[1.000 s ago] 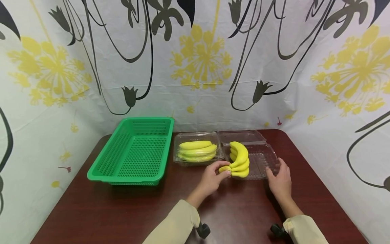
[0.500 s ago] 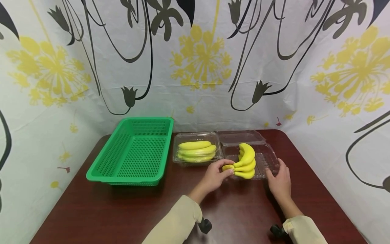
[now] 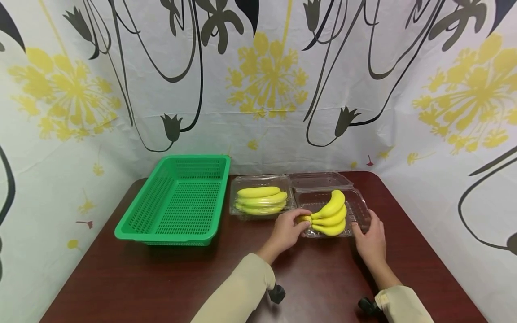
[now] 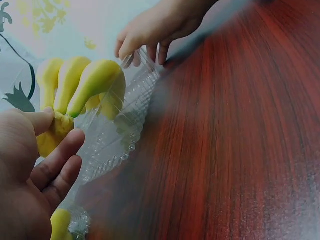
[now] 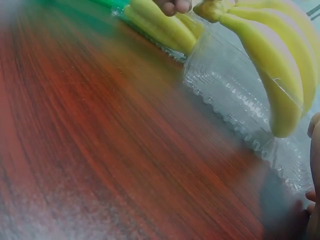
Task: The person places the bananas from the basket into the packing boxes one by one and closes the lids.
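Note:
My left hand pinches the stem end of a bunch of yellow bananas. The bunch hangs over the base of an open clear plastic clamshell, its fruit pointing to the right. In the left wrist view, the thumb and fingers meet around the bunch's stem. My right hand grips the right side of the clamshell's base, thumb toward the inside and fingers over the outer side. The clamshell's lid lies folded back toward the wall.
Left of the open clamshell stands a second clear container with more bananas inside. A green plastic basket sits at the table's left. Patterned fabric encloses the back and sides of the dark red wooden table.
My left hand has carried the banana bunch to the right over the clamshell's base, and the bunch has turned so its fruit fans rightward. The right hand stays put.

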The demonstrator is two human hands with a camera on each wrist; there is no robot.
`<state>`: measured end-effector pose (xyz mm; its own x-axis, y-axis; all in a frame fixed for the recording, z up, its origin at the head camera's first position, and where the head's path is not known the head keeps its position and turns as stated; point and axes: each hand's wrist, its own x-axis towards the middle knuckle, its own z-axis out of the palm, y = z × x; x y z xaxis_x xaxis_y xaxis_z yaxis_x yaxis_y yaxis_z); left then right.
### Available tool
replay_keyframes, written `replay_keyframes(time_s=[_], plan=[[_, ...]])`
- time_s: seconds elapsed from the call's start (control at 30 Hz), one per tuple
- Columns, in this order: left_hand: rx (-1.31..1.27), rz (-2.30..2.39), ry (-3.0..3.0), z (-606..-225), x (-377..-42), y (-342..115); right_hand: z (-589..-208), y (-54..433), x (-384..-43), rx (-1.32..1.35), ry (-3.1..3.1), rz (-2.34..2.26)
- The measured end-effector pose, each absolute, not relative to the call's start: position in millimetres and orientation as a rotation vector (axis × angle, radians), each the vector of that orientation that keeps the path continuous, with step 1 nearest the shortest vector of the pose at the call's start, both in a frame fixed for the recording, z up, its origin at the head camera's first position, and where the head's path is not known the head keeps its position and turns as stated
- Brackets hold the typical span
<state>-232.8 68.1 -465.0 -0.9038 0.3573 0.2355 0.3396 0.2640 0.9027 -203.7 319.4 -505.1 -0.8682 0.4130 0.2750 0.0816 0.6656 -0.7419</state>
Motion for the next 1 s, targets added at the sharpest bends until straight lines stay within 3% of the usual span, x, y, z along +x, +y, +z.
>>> replay_keyframes(time_s=[0.47, 1.0], plan=[[0.616, 1.74, 2.525, -466.6, -237.5, 73.8, -503.8, 318.8, -204.1, -0.4, -2.469, 1.046], [0.983, 1.135, 2.925, -455.5, -242.2, 76.6, -502.5, 318.5, -205.0, -0.373, -2.485, 1.072]])
